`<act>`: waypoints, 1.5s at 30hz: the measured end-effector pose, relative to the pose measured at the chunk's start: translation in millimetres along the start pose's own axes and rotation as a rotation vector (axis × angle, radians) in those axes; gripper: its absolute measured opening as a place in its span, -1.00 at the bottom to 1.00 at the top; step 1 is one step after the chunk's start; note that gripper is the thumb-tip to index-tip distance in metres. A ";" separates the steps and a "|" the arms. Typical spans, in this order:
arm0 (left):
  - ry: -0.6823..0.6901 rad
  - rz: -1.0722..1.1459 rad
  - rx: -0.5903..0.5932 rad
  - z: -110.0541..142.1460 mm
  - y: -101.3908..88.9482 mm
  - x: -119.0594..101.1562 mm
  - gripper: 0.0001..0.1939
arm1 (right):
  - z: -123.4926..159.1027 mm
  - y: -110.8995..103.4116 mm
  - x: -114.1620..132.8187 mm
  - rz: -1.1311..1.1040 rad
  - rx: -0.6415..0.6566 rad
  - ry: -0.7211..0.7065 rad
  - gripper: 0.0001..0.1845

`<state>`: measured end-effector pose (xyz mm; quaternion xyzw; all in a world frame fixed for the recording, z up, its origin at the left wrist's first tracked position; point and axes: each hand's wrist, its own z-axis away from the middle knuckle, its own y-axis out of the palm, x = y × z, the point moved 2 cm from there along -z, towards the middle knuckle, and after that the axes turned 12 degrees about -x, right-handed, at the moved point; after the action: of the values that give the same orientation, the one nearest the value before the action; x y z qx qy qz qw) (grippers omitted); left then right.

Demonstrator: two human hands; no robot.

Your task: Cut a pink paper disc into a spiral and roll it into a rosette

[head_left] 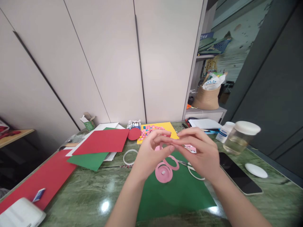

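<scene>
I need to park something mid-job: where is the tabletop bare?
Widest: green marbled tabletop between the long red paper sheet and left forearm. Smaller: in front of the white oval object. Crowded: the far half of the dark green paper, holding pink paper circles and white-handled scissors; behind that, yellow paper strewn with colourful beads.

Tall cabinets (109, 56), a marbled table (82, 195), beads (149, 127) and pink paper cutouts (167, 177) suggest a home craft corner.
</scene>
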<state>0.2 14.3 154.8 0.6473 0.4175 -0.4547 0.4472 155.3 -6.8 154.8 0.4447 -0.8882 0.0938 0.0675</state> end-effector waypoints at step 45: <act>0.009 0.001 -0.071 -2.1 1.2 -1.3 -0.74 | 4.7 10.2 1.1 0.032 0.104 -0.089 -0.62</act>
<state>1.5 15.8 156.7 0.6333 0.4348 -0.4365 0.4684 146.2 -2.7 149.4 0.4369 -0.8913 0.1212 0.0034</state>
